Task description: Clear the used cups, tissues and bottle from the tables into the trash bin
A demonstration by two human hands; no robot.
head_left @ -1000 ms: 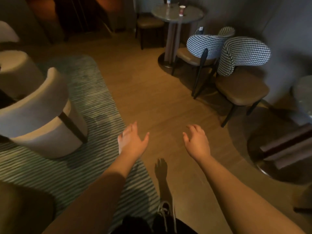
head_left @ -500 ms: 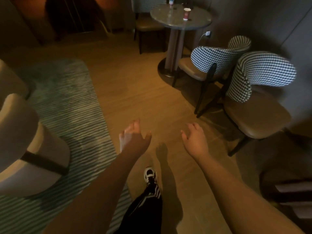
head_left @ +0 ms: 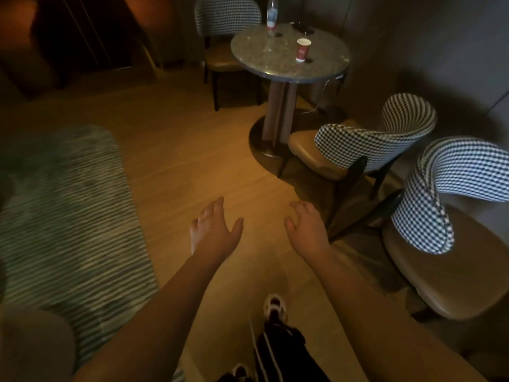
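Left hand (head_left: 213,232) and right hand (head_left: 308,230) released, empty, red cup (head_left: 303,49) and seemingly plastic bottle (head_left: 271,13) on round table (head_left: 275,64)

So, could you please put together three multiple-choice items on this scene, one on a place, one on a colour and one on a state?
1. Where does the paper cup stand?
A. On the round table
B. On a chair seat
C. On the rug

2. What colour is the cup's body?
A. Blue
B. Red
C. Green

3. What state are the left hand and right hand in?
A. Both closed on tissues
B. Left holds the bottle
C. Both open, with nothing in their grip

Answers:
1. A, as the cup stands upright on the tabletop, nearer the camera than the bottle.
2. B, as its side is red under a pale rim.
3. C, as both hands hang over the wooden floor with fingers spread.
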